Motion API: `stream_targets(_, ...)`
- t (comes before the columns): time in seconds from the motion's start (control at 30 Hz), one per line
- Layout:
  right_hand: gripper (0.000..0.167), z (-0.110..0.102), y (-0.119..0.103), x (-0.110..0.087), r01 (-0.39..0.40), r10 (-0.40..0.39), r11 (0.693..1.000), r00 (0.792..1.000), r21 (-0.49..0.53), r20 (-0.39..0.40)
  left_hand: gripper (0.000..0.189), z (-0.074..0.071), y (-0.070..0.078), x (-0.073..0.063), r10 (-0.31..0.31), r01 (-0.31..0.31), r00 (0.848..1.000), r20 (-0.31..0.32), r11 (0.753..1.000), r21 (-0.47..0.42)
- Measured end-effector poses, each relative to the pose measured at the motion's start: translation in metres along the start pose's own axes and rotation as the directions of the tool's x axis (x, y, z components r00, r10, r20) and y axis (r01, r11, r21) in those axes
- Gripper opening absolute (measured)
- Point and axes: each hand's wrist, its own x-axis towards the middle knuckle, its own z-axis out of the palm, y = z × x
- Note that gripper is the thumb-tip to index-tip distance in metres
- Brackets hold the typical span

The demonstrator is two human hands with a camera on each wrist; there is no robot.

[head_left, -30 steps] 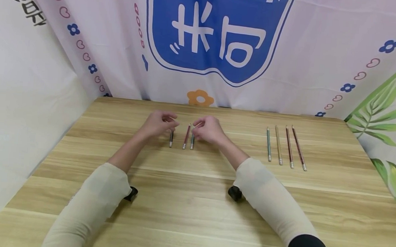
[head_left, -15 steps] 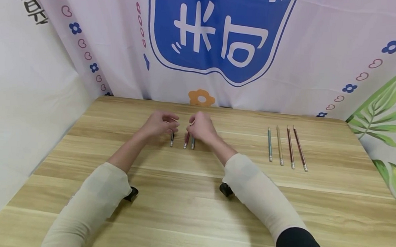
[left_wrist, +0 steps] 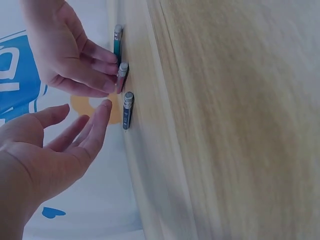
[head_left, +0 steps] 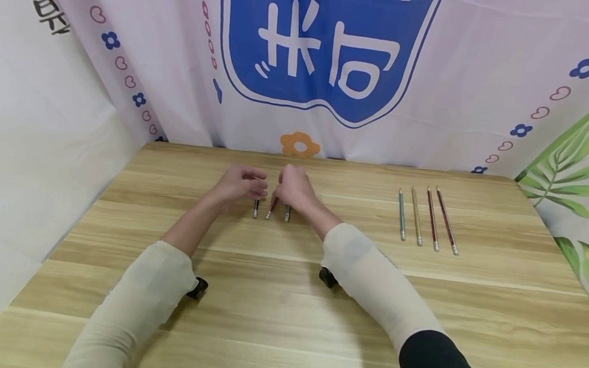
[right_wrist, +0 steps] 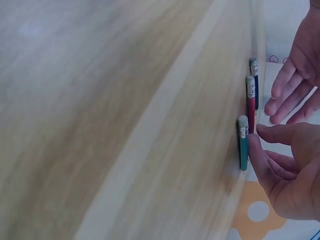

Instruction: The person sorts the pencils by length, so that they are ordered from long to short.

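Three short pencils lie side by side on the wooden table (head_left: 287, 317): a dark one (head_left: 255, 208), a red one (head_left: 270, 210) and a teal one (head_left: 287, 212). My right hand (head_left: 280, 191) pinches the red pencil (left_wrist: 121, 75) with its fingertips (left_wrist: 111, 87), and this pencil lies slightly slanted. Its thumb is beside the teal pencil (right_wrist: 243, 142). My left hand (head_left: 254, 188) hovers just left of it with relaxed fingers (left_wrist: 95, 117), close to the dark pencil (left_wrist: 128, 110) and holding nothing.
Several longer pencils (head_left: 424, 217) lie in a neat row at the right of the table. A printed cloth backdrop (head_left: 320, 68) hangs right behind the table's far edge, and a white wall (head_left: 36, 154) closes the left side.
My right hand has shifted left from the teal pencil onto the red one, and the red pencil's near end has swung left. The left hand has barely moved.
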Motion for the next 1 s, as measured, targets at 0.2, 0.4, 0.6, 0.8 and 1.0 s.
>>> stream_targets(0.2, 0.042, 0.006, -0.002, 0.005, -0.011, 0.011, 1.0, 0.999, -0.003, 0.033, 0.041, -0.002, -0.001, 0.002, -0.019, 0.018, 1.0, -0.025, 1.0, -0.016)
stream_targets(0.4, 0.031, 0.008, -0.006, 0.006, -0.023, 0.022, 1.0, 0.999, 0.004, 0.042, 0.041, -0.003, -0.002, 0.001, -0.026, 0.025, 0.999, -0.032, 0.999, -0.022)
stream_targets(0.6, 0.016, 0.01, -0.013, 0.007, -0.05, 0.051, 0.999, 0.998, -0.021, 0.039, 0.041, -0.006, 0.0, 0.0, -0.022, 0.02, 0.999, -0.043, 0.999, -0.041)
stream_targets(0.8, 0.016, 0.012, -0.02, 0.008, -0.115, 0.115, 0.993, 0.992, -0.012, 0.046, 0.042, -0.008, 0.002, -0.001, -0.01, 0.009, 0.999, -0.037, 1.0, -0.028)
stream_targets(1.0, 0.022, 0.014, -0.024, 0.009, -0.132, 0.131, 0.991, 0.989, 0.017, 0.07, 0.04, -0.014, 0.002, -0.001, -0.017, 0.016, 0.999, -0.051, 1.0, -0.02)
